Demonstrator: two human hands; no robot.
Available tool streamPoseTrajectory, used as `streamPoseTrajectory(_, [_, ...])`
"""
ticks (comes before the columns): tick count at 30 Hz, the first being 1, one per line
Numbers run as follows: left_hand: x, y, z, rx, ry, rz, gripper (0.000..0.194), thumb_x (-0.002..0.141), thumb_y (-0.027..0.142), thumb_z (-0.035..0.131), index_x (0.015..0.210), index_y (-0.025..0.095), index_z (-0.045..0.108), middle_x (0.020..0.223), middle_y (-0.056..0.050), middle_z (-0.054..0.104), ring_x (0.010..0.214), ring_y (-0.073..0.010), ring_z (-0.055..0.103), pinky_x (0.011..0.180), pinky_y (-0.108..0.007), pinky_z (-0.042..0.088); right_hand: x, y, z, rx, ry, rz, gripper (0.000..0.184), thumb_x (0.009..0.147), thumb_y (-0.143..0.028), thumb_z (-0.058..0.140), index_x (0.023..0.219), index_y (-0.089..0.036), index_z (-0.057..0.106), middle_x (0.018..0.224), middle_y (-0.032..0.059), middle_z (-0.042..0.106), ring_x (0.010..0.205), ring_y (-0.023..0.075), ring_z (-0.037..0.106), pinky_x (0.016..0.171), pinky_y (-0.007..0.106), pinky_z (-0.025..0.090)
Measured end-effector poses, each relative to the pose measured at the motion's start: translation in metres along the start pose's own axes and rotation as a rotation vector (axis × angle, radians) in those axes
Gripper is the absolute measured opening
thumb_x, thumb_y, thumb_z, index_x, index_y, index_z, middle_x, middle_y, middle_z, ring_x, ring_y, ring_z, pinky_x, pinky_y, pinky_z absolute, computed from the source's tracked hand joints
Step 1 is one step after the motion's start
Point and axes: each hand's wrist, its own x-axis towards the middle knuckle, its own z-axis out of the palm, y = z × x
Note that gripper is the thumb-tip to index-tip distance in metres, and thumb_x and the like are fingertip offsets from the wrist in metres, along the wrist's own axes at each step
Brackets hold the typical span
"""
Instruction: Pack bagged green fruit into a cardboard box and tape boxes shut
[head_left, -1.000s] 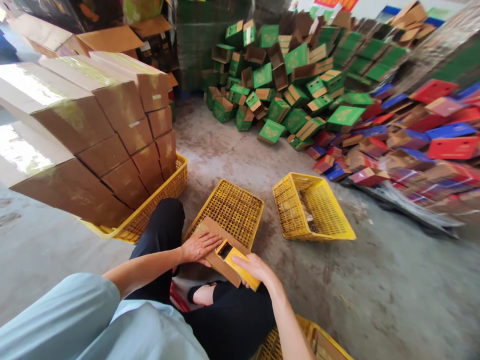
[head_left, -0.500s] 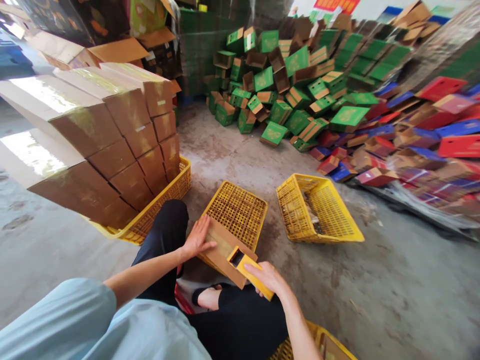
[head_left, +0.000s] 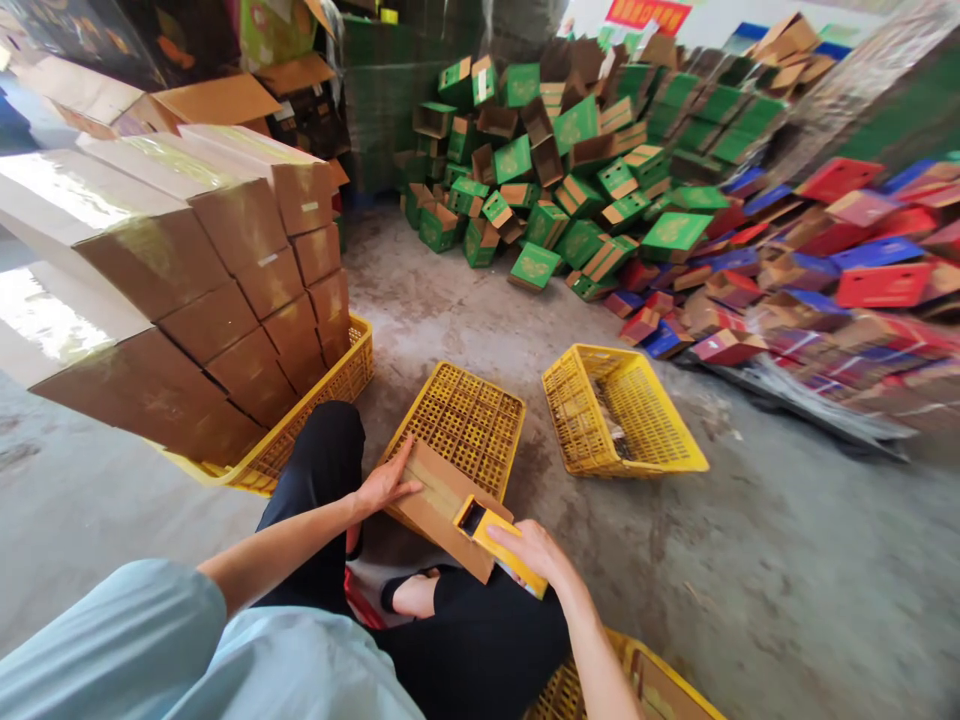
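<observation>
A long, narrow brown cardboard box (head_left: 439, 490) with a strip of tape along its top lies across the front of an upturned yellow crate (head_left: 466, 425). At the box's left end is my left hand (head_left: 382, 488), the thumb over the top face and the fingers along the edge, steadying it. My right hand (head_left: 529, 550) grips a yellow handheld tool (head_left: 491, 535) with a dark window at its front end. The tool's front rests over the right part of the box; its exact kind I cannot make out.
Taped brown cartons (head_left: 210, 270) are stacked in a yellow crate (head_left: 300, 425) at left. An open yellow crate (head_left: 652, 410) stands to the right, another (head_left: 645, 680) by my right knee. Piles of green boxes (head_left: 577, 180) and red-and-blue boxes (head_left: 847, 270) lie behind.
My left hand, flat on the box top a second ago, has shifted back to the box's left end. My right hand has moved the tool slightly right along the box.
</observation>
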Motion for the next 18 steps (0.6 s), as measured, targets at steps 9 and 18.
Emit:
streamPoseTrajectory(9, [0.006,-0.013,-0.004,0.217,-0.048,0.175,0.112,0.089,0.08,0.052,0.168,0.014,0.008,0.171,-0.023,0.014,0.159,-0.0351,0.016,0.128,-0.049,0.027,-0.007,-0.007,-0.002,0.003,-0.005,-0.007,0.05,0.091,-0.063,0.057,0.064,-0.022,0.064,0.053,0.0066,0.067,0.05,0.022,0.07,0.046,0.027,0.054])
streamPoseTrajectory(18, [0.009,0.053,0.026,0.418,-0.301,0.609,0.134,0.072,0.09,0.061,0.166,0.007,0.013,0.17,-0.026,0.012,0.159,-0.0429,0.009,0.129,-0.056,0.008,-0.004,0.005,0.005,0.042,0.0,0.01,0.047,0.092,-0.06,0.059,0.067,-0.021,0.066,0.056,0.0056,0.069,0.051,0.0198,0.069,0.047,0.025,0.055])
